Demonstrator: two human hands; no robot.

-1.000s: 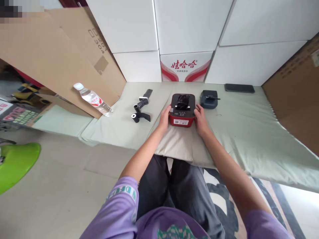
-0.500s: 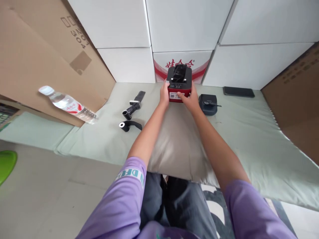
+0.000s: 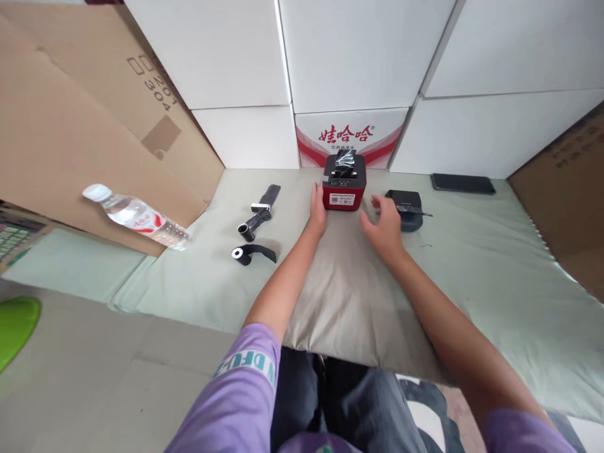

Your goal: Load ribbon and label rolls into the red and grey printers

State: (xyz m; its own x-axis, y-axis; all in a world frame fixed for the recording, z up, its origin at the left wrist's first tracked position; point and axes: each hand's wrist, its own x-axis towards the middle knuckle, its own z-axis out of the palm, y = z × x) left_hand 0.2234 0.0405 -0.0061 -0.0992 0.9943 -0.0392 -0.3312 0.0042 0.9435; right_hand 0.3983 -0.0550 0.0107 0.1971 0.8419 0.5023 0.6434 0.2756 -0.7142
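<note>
Red printer (image 3: 345, 182) sits upper centre, on the mat against the white boxes (image 3: 349, 56). Left hand (image 3: 316, 206) lies flat against its left side, not gripping. Right hand (image 3: 384, 223) loose, fingers spread, off it, partly hiding the dark device (image 3: 406, 207).

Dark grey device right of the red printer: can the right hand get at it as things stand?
Probably yes. The right hand hovers open just beside the dark grey device, with only bare mat between them. The red printer sits to its left, out of the way.
</note>
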